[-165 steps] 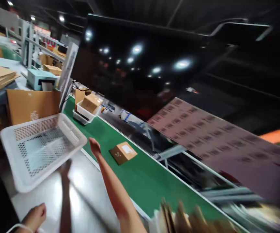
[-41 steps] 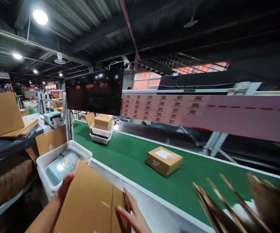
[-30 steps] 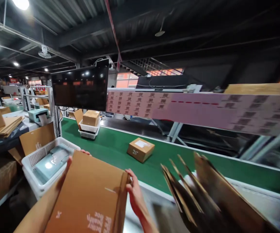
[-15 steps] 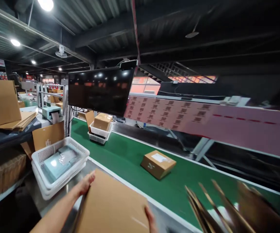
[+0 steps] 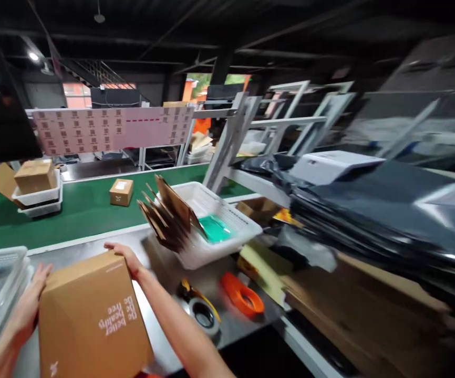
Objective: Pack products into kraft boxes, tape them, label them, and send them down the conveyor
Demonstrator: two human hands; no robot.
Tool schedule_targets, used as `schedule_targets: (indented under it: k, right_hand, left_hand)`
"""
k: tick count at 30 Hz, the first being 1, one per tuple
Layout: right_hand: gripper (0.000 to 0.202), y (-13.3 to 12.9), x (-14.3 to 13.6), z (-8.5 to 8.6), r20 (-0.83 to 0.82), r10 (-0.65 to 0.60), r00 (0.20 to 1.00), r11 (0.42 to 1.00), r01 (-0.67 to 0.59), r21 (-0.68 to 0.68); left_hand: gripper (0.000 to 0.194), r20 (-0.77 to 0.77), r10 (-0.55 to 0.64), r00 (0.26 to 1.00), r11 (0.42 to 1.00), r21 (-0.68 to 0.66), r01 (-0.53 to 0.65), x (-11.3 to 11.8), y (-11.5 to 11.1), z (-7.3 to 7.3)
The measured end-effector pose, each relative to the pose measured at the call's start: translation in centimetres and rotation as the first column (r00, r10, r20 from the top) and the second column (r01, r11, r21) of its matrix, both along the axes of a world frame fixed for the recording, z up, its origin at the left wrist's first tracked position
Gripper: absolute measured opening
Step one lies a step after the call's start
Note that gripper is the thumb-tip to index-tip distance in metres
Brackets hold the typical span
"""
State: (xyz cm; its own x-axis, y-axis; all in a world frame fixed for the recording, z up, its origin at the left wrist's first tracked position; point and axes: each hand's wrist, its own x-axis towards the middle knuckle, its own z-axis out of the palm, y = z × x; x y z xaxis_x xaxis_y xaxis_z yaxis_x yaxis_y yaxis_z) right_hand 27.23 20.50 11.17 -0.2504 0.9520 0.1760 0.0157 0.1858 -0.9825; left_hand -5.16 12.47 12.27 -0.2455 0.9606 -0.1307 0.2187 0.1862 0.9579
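Observation:
A brown cardboard box [image 5: 89,320] with white printing stands over the metal bench at the lower left. My left hand [image 5: 32,302] presses against its left side. Over the top right corner of the box lies my right hand [image 5: 125,257], its fingers on the upper edge, so the box is held between both hands. On the bench to the right are a tape dispenser with a roll [image 5: 203,312] and an orange tape roll [image 5: 243,295].
A white basket [image 5: 247,226] holds a green packet, with folded cardboard [image 5: 168,215] beside it. A small box [image 5: 121,192] sits on the green conveyor [image 5: 81,210]. Black plastic bags [image 5: 389,210] cover the right shelf. Another basket [image 5: 2,257] stands left.
The view has swung right. The box in my hands has turned and now shows its printed face; my right hand is now at its top corner. The tape rolls have come into view.

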Motion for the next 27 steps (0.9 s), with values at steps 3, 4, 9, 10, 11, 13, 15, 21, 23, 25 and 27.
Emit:
schedule_targets:
  k: [3, 4, 9, 10, 11, 13, 15, 21, 23, 25, 27]
  right_hand:
    - [0.054, -0.1, 2.4, 0.0, -0.004, 0.036, 0.999, 0.97, -0.034, 0.239]
    - [0.062, -0.7, 3.1, -0.9, 0.031, 0.048, 0.998, 0.945, -0.056, 0.323]
    - [0.072, -7.9, 5.2, -10.3, 0.315, -0.043, 0.948, 0.842, -0.135, 0.523]
    - [0.072, -9.5, 5.8, -11.9, 0.34, -0.093, 0.936, 0.848, -0.105, 0.52]
    - [0.073, -11.0, 6.7, -13.0, 0.357, -0.154, 0.921, 0.864, -0.049, 0.5]
    - [0.068, -12.8, 9.5, -13.7, 0.457, -0.31, 0.834, 0.914, 0.129, 0.383]
    - [0.058, -13.0, 13.4, -13.4, 0.658, -0.415, 0.628, 0.901, 0.386, 0.199]
    - [0.047, -13.2, 21.9, -14.3, 0.933, -0.181, 0.312, 0.718, 0.69, -0.092]
    - [0.032, -14.5, 22.0, -15.1, 0.939, -0.152, 0.308, 0.721, 0.684, -0.108]
    - [0.019, -15.6, 21.6, -15.2, 0.932, -0.17, 0.32, 0.756, 0.649, -0.085]
    - [0.013, -15.8, 21.1, -14.2, 0.896, -0.208, 0.392, 0.826, 0.561, -0.054]
  left_hand:
    - [0.061, -0.25, -0.111, 0.962, 0.915, 0.351, 0.197, 0.6, 0.5, -0.8]
    - [0.059, -0.318, -0.145, 0.937, 0.862, 0.424, 0.277, 0.7, 0.2, -2.1]
    - [0.065, -0.604, -0.192, 0.773, 0.739, 0.43, 0.519, 0.0, -3.4, -12.4]
    - [0.066, -0.627, -0.193, 0.755, 0.746, 0.407, 0.528, -0.2, -4.1, -13.8]
    - [0.066, -0.642, -0.2, 0.74, 0.753, 0.382, 0.536, -0.2, -4.7, -14.7]
    - [0.063, -0.661, -0.236, 0.713, 0.767, 0.323, 0.554, -0.2, -4.8, -14.7]
    - [0.061, -0.677, -0.294, 0.674, 0.767, 0.254, 0.59, -0.2, -3.7, -13.4]
    - [0.067, -0.64, -0.428, 0.639, 0.763, 0.123, 0.634, 1.0, 1.3, -9.8]
    - [0.069, -0.582, -0.451, 0.677, 0.783, 0.106, 0.613, 1.8, 1.3, -9.3]
    - [0.068, -0.513, -0.476, 0.714, 0.796, 0.093, 0.598, 2.6, 0.7, -9.1]
    - [0.066, -0.45, -0.49, 0.746, 0.802, 0.103, 0.589, 3.2, 0.2, -8.9]
